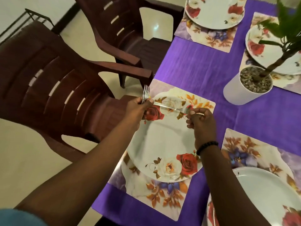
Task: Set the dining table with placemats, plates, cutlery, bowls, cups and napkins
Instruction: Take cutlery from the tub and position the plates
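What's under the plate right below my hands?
A floral placemat lies under the plate, on the purple tablecloth. Only the mat's borders and corners show; its middle is covered by the plate, so anything there is hidden.

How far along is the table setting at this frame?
Done: four placemats with floral plates, like the near plate on its placemat. In hand: the left hand grips forks; the right hand pinches one utensil over that plate. Left: no cutlery laid; no bowls, cups or napkins visible.
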The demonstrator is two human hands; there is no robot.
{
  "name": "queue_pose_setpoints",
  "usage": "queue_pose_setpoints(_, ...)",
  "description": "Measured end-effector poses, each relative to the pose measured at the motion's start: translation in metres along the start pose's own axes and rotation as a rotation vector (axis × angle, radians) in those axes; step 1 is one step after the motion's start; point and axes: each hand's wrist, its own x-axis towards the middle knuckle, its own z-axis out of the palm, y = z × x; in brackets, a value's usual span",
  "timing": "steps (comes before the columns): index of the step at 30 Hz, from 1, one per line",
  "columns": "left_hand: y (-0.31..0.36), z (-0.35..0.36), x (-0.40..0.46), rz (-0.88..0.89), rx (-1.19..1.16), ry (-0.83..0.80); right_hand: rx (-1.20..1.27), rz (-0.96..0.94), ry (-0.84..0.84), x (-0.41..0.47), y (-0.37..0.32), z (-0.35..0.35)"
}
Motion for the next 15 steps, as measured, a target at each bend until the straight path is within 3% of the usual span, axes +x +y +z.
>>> queue_pose_setpoints(15, 0.008, -0.001, 0.020, 0.016, 0.128, -0.096, -0.148, -0.050, 0.147, -0.009, 0.000, 0.008)
